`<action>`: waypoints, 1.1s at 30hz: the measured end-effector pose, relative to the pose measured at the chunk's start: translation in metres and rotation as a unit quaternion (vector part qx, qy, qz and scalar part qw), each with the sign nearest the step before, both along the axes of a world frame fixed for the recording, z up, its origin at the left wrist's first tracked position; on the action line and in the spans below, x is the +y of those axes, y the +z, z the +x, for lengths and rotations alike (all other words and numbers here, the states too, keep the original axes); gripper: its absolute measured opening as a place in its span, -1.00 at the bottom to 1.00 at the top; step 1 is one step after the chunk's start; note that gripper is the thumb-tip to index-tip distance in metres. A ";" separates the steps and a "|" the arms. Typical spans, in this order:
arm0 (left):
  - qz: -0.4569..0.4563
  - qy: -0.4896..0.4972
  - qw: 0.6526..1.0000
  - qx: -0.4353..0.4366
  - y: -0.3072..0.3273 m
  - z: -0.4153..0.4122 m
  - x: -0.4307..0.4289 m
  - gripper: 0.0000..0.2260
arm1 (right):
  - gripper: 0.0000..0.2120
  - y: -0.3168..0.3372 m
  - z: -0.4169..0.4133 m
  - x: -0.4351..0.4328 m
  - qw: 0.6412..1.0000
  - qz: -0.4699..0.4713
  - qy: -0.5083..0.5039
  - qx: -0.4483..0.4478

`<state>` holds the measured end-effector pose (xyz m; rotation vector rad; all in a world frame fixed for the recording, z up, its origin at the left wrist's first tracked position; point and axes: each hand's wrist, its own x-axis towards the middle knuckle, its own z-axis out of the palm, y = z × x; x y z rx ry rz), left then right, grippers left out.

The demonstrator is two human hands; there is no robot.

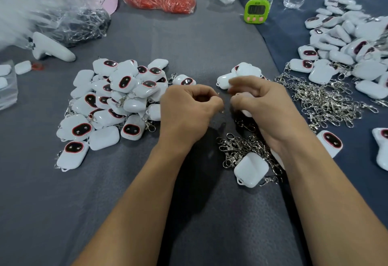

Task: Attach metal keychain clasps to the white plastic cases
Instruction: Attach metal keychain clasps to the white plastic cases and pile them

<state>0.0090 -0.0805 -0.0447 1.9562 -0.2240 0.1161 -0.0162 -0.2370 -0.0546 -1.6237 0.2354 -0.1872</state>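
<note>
The two hands meet over the grey cloth (189,41), knuckles up and fingertips turned in toward each other. The left hand (189,108) is curled tight. Its thumb and first fingers are pressed together on what looks like a small metal clasp (220,97), of which only a glint shows at the fingertips. Just to the right of that glint, with only a narrow gap between, the right hand (264,106) grips a white case (246,112). Its fingers are bent round the case and cover most of it, and the upper fingers are blurred. I cannot tell which way the case's long axis runs, or where its loop sits.

As I judge it, the coming move turns on that gap: the clasp has to travel rightward into the case's loop, and the left hand is the nearer one to carry it.

Spare parts lie close by. A small heap of loose clasps (241,150) sits under the right wrist with another case (251,170) resting on it, and a larger spread of clasps (323,102) lies further right. The pile of cases (117,102) to the left already shows clasps hanging among them.
</note>
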 end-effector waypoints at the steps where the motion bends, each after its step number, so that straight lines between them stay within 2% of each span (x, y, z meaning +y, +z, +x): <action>1: 0.039 0.034 0.998 -0.044 -0.001 0.000 0.001 -0.94 | -0.52 0.000 0.000 -0.002 1.000 0.008 -0.003 -0.007; 2: 0.086 0.062 0.991 -0.087 -0.002 0.000 0.002 -0.93 | -0.45 0.000 0.000 -0.003 1.000 0.018 -0.007 -0.015; 4: 0.177 0.079 0.971 -0.141 -0.004 -0.002 0.001 -0.92 | -0.43 -0.001 -0.001 -0.004 0.998 0.049 -0.017 -0.024; 6: 0.243 0.057 0.957 -0.149 -0.007 -0.003 -0.003 -0.91 | -0.52 0.000 -0.002 -0.001 0.998 0.042 -0.046 -0.016; 9: 0.301 0.005 0.944 -0.133 -0.009 -0.003 -0.010 -0.89 | -0.67 -0.001 -0.003 0.000 0.997 -0.017 -0.068 0.010; 12: 0.285 -0.031 0.952 -0.106 -0.010 0.002 -0.008 -0.89 | -0.87 -0.002 -0.002 -0.005 0.979 -0.199 -0.037 0.018; 13: 0.271 -0.040 0.957 -0.098 -0.010 0.002 -0.007 -0.90 | -0.88 -0.002 -0.001 -0.007 0.974 -0.224 -0.019 0.026; 16: 0.235 -0.063 0.966 -0.083 -0.010 0.004 -0.004 -0.93 | -0.75 0.000 -0.001 -0.008 0.979 -0.194 0.032 0.056; 21: 0.216 -0.084 0.969 -0.082 -0.012 0.006 -0.002 -0.94 | -0.81 -0.001 -0.002 -0.008 0.987 -0.154 -0.021 0.032; 27: 0.191 -0.086 0.975 -0.072 -0.014 0.007 -0.001 -0.91 | -0.82 -0.003 -0.001 -0.011 0.979 -0.202 -0.016 0.015; 33: 0.205 -0.081 0.971 -0.091 -0.015 0.005 -0.001 -0.90 | -0.87 0.002 -0.004 -0.006 0.953 -0.303 -0.033 -0.007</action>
